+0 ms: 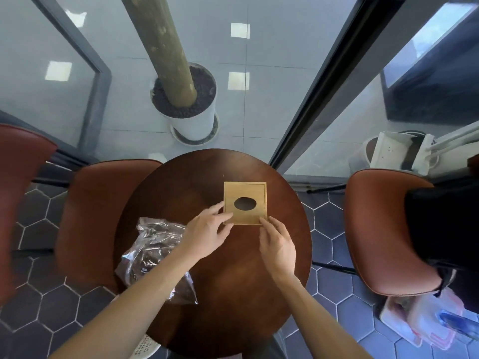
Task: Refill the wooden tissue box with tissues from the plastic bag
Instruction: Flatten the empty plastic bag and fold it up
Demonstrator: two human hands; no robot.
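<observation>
A square wooden tissue box [245, 190] with a dark oval slot in its lid sits on the round dark wooden table [212, 294]. My left hand [207, 231] touches the box's near left corner, fingers spread along its left side and thumb on the lid. My right hand [278, 247] touches the near right corner with its fingertips. A clear crumpled plastic bag [153, 252] lies on the table to the left, partly under my left forearm. No tissues can be made out in it.
Brown cushioned chairs stand to the left [103, 216] and right [383, 229] of the table. A white planter [190, 120] with a trunk stands beyond the table. Glass walls with dark frames lie behind. A plastic container [425, 320] sits on the floor at right.
</observation>
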